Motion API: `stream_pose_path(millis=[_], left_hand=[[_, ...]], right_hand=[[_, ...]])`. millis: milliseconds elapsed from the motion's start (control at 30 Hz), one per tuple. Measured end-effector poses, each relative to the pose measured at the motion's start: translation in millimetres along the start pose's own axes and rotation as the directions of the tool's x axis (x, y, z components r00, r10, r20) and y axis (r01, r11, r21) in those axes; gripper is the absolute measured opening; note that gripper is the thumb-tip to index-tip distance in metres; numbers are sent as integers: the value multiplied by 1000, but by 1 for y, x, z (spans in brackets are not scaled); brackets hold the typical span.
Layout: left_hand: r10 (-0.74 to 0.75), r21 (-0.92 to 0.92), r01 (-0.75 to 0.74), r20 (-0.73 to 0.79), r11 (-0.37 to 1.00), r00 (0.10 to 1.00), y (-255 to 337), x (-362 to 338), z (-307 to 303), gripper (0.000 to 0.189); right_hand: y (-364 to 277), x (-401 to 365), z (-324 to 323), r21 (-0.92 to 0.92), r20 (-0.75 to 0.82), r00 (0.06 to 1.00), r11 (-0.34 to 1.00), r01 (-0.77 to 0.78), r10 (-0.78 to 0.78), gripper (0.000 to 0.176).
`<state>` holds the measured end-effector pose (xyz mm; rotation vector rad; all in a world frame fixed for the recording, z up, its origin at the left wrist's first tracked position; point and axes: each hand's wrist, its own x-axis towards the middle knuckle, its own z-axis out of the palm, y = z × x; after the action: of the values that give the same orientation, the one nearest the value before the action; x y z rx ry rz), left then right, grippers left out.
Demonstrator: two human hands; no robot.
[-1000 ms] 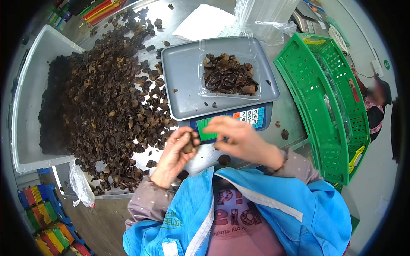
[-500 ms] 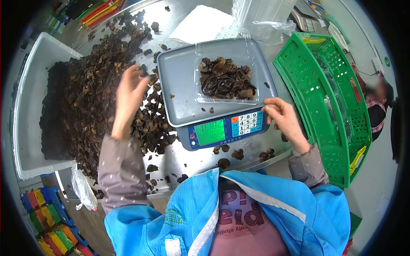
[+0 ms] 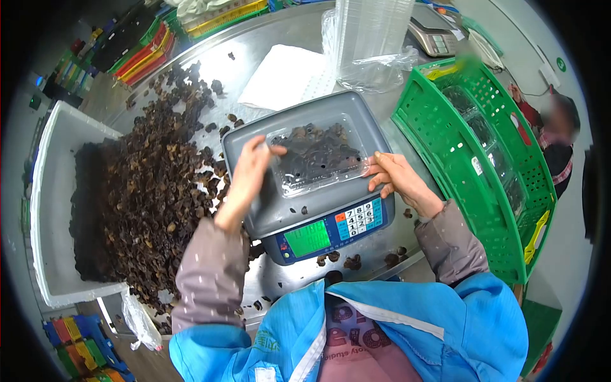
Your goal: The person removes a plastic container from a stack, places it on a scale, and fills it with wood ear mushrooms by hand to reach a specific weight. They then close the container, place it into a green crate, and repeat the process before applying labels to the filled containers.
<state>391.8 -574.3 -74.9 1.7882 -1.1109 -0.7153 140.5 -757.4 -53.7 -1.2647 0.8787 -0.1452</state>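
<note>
A clear plastic clamshell box [image 3: 318, 186] filled with dark wood ear mushrooms [image 3: 318, 149] lies on the grey pan [image 3: 264, 213] of a blue digital scale. Its lid is folded down over the mushrooms. At the left edge of the box is my left hand [image 3: 249, 172], fingers apart, fingertips at the lid. My right hand [image 3: 398, 178] pinches the box's right edge near the corner. Below the pan, the scale's green display [image 3: 307, 237] is lit, but its digits are too blurred to read.
Left of the scale, loose wood ears [image 3: 153, 191] spill from a white foam box [image 3: 54, 204] onto the steel table [image 3: 210, 57]. A green crate [image 3: 455, 159] holding clear boxes stands right. Behind are a white cloth [image 3: 286, 76] and stacked clear containers [image 3: 372, 32]. Another person [image 3: 560, 137] is far right.
The box's lid, raised before, now lies over the mushrooms. My left hand has come from above the loose pile to the box, and my right hand from the scale's edge onto the box's edge.
</note>
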Motion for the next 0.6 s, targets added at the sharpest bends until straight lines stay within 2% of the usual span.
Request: stream_pose_path(millis=[67,133,167,267,367,467,500,533,600], left_hand=[[12,158,1,-83,987,996,18,-33,18,39],[-67,-16,67,13,998,998,16,-44,24,48],[-171,-308,176,42,935,984,13,-45,31,53],[-237,-505,181,-48,844,970,3,-45,45,47],[-335,-642,202,-90,739,938,7,-46,51,48],[-347,-713,150,-139,685,927,17,-47,53,51],[-279,-739,87,-140,668,950,20,-46,56,51],[-213,-766,29,-143,642,966,28,-43,57,51],[-210,-798,-36,-201,602,957,58,-31,64,54]], right_hand=[[-6,2,0,-117,52,998,993,-14,20,33],[3,11,0,-143,30,999,990,17,-13,29],[3,13,3,-113,35,999,993,27,-23,27],[-1,15,5,-19,48,999,1000,-4,5,25],[11,25,6,55,32,997,996,74,-76,21],[2,23,7,91,-5,973,969,229,-230,13],[-6,23,2,95,-32,970,966,242,-240,13],[-17,20,-4,122,-24,946,938,324,-323,11],[-42,6,-23,117,-38,896,888,444,-443,9]])
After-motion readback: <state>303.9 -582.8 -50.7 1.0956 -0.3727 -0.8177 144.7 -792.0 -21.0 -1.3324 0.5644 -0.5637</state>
